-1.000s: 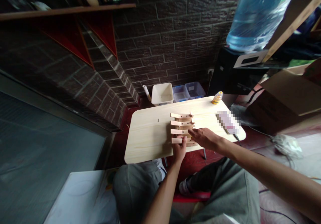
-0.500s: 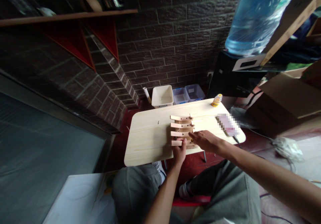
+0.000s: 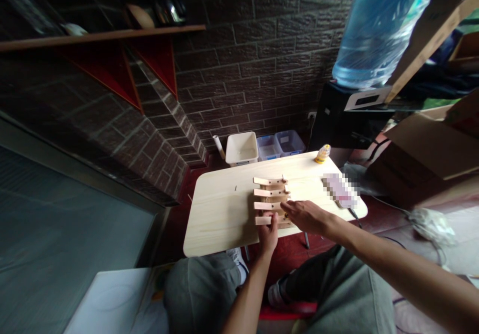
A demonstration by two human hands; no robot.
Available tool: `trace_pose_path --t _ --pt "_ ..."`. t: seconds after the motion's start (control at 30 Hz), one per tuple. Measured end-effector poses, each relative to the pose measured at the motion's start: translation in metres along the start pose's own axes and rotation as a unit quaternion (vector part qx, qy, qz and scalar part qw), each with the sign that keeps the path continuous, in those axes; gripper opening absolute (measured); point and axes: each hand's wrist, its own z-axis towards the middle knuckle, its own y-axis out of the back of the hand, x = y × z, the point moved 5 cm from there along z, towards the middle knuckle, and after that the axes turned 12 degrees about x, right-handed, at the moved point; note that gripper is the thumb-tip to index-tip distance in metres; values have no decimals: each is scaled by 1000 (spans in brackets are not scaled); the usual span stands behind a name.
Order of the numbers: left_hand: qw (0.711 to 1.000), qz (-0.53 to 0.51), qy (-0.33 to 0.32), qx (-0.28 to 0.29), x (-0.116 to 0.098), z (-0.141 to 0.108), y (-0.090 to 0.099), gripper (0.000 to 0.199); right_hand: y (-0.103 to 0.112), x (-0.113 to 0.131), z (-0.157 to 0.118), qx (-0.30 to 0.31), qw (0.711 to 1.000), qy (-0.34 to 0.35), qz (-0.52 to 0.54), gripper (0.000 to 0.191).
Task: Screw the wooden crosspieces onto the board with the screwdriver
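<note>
A wooden frame (image 3: 268, 193) with several parallel light slats stands on the pale wooden table (image 3: 213, 214). My left hand (image 3: 268, 232) is closed round the frame's nearest slat, thumb on top. From the right, my right hand (image 3: 304, 215) reaches over the frame's right side, its fingers pinched together near the third slat from the back. Whatever lies between those fingertips is too small to make out. A small dark piece (image 3: 235, 188) rests on the table left of the frame.
A small bottle with yellow (image 3: 323, 153) and a pixelated flat object (image 3: 340, 190) with a cable are on the table's right. Behind it stand a white bin (image 3: 242, 148) and blue-grey bins (image 3: 290, 143). A water dispenser (image 3: 342, 117) and cardboard boxes (image 3: 430, 149) are at right.
The view has tilted slightly, so the table and frame appear a little lower. Both hands remain at the frame, with only a slight shift of the right fingers.
</note>
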Motion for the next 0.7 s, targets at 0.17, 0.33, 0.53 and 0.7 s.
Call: trace_pose_path --t 0.17,0.33,0.53,0.7 --pt "1000 2 -7 -3 0 1 2 28 -3 -2 2 6 1000 -21 4 25" --pt "1000 9 -14 -6 0 1 1 24 0 -3 -1 18 998 -54 5 33" --pt "1000 10 -16 3 -2 1 1 25 5 3 -4 5 1000 -15 -2 26" --pt "1000 13 -26 -5 -6 0 4 27 3 5 1 8 1000 -28 10 20"
